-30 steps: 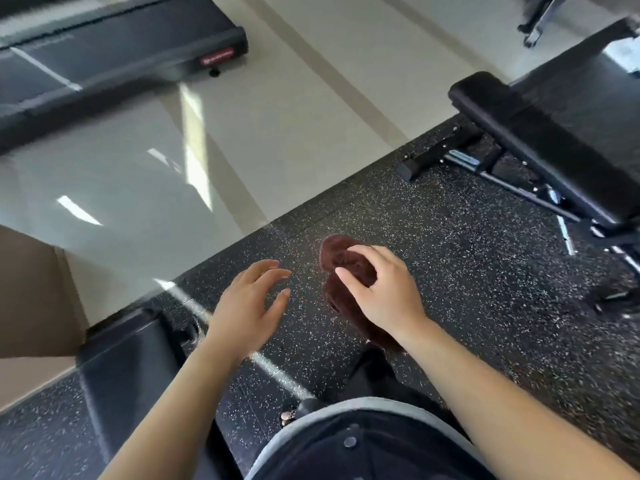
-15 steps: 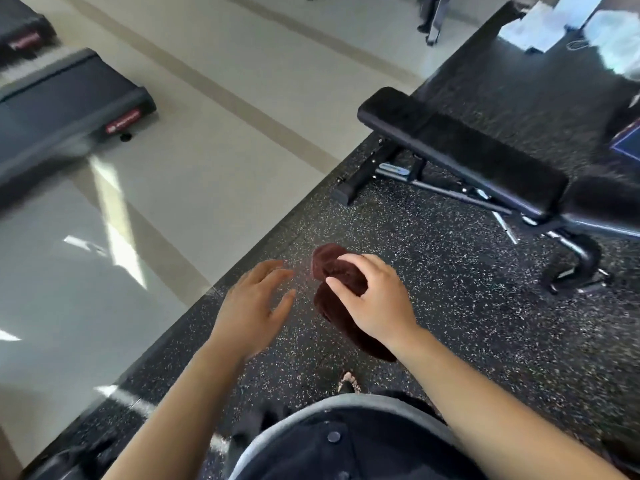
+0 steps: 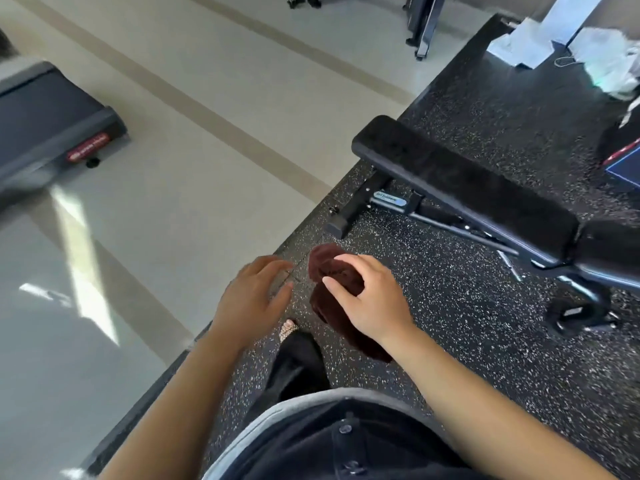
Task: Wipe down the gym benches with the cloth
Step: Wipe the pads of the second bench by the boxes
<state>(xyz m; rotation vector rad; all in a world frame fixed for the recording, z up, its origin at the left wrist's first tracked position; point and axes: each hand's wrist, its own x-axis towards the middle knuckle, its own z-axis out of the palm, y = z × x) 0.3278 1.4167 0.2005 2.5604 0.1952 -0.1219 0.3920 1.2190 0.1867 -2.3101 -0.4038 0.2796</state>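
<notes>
A dark maroon cloth (image 3: 332,292) hangs in the air in front of me, gripped by my right hand (image 3: 372,299), whose fingers and thumb curl round its upper part. My left hand (image 3: 251,299) hovers just left of the cloth with relaxed fingers, holding nothing. A black padded gym bench (image 3: 464,183) on a dark metal frame stands ahead and to the right on speckled black rubber flooring (image 3: 450,323). Its far right end runs out of view.
A treadmill end (image 3: 59,133) lies at the left on the pale tiled floor (image 3: 207,133). White papers and plastic bags (image 3: 588,46) sit at the top right. A black machine leg (image 3: 424,26) stands at the top. My foot (image 3: 289,329) shows below my hands.
My view has swung right and toward the bench, which now lies closer to centre. The treadmill slid left. Both hands keep the same pose with the cloth.
</notes>
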